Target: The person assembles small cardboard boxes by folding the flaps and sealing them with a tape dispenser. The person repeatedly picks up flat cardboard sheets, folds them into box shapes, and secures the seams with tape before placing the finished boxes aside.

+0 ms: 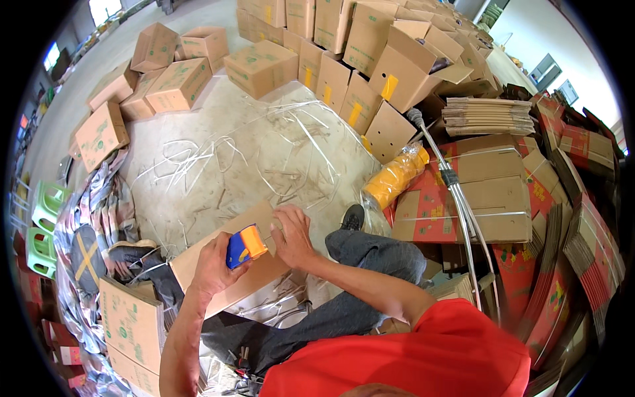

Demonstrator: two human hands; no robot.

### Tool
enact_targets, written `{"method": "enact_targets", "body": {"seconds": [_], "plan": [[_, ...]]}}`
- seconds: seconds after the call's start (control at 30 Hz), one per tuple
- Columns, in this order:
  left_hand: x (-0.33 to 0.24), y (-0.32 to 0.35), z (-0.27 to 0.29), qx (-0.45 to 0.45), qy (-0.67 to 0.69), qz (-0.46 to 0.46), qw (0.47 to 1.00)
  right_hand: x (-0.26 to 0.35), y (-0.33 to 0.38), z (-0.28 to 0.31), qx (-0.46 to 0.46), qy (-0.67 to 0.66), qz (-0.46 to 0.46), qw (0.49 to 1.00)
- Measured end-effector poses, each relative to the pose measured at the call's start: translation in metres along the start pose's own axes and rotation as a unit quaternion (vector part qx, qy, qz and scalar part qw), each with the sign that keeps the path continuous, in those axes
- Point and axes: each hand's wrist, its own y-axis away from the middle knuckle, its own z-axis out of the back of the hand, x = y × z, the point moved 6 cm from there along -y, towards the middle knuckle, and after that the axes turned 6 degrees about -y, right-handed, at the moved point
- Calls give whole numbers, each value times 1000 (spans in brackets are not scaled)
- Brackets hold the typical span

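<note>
Here, the left hand [210, 264] is clamped on a blue-and-orange tape dispenser [245, 245] atop a flat brown cardboard box [228, 274] across the lap; the right hand [292, 235] presses flat near the box's far edge, beyond which lies strap-littered concrete floor [264, 152].

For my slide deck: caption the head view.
Left hand runs a blue-and-orange tape dispenser along a cardboard box; right hand steadies it.

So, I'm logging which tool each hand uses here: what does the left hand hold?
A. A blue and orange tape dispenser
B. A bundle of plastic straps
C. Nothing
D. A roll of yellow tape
A: the left hand grips a blue and orange tape dispenser over the flat box, while the right hand presses on the box beside it.
</note>
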Motion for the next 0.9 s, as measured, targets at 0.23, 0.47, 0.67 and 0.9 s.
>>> {"method": "enact_targets", "body": {"seconds": [0.23,0.47,0.67,0.9], "plan": [[17,2,-5,-16,10,33,999,-18,10,-38,208,-149,-146,956],[9,0,0,17,36,38,999,2,2,-30,203,-239,-186,931],[11,-3,-3,10,29,26,999,6,-5,-21,252,-250,-221,908],[4,-3,1,11,28,42,999,14,-3,-19,152,-290,-171,930]]}}
